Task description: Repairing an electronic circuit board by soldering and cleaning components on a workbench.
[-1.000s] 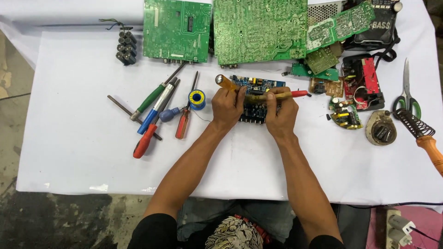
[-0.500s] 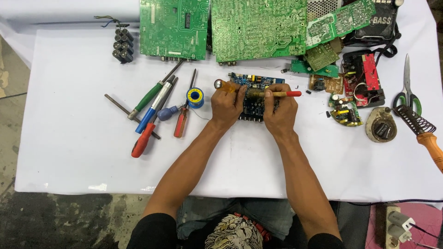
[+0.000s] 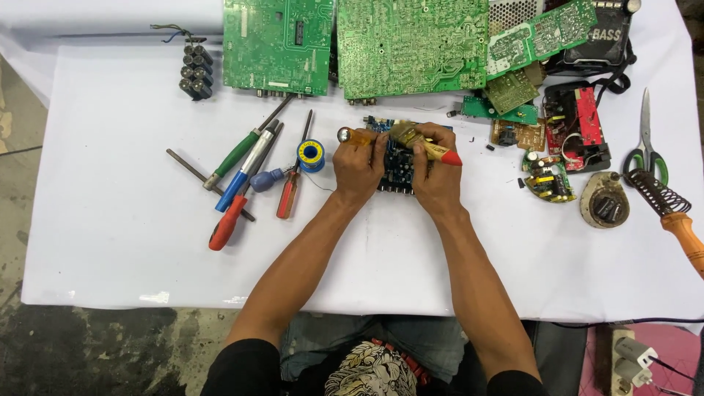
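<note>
Bright, even light falls from above on the white table (image 3: 110,242), which shows almost no glare. Shadows under the arms and tools are soft and short. The picture is sharp overall; only the brush (image 3: 411,136) is slightly motion-blurred. The table edges bow slightly.

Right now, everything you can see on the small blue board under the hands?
The small blue circuit board lies flat on the white table, just below the big green boards. It is dark blue with rows of black components; hands hide much of it. The left hand steadies its left edge. The right hand covers its right side and holds a yellow-handled, red-tipped brush, bristles on the board's top edge.
</note>
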